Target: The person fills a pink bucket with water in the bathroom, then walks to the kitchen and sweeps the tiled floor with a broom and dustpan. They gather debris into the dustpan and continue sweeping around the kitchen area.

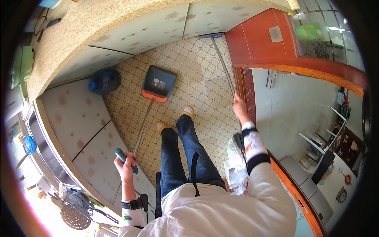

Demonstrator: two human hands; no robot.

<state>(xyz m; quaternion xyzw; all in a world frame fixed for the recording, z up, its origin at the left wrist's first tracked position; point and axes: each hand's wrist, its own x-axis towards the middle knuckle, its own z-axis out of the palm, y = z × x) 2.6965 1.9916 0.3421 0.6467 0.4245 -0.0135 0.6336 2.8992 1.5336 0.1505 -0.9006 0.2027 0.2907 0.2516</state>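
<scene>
My left hand is closed around the upper pole of a long-handled dustpan, near its blue-grey grip. The dustpan, dark with an orange edge, rests on the tiled floor in front of my feet. My right hand grips the metal pole of a broom. The broom's blue head lies at the far corner, where the pale cabinets meet the red door panel. The upper end of the broom pole is hidden by my hand and arm.
A large blue water bottle lies on the floor by the cabinets. Plastic bags and a white box stand beside my right leg. A wooden door frame opens to another room at right. A speckled counter curves along the left, with a skimmer near its lower end.
</scene>
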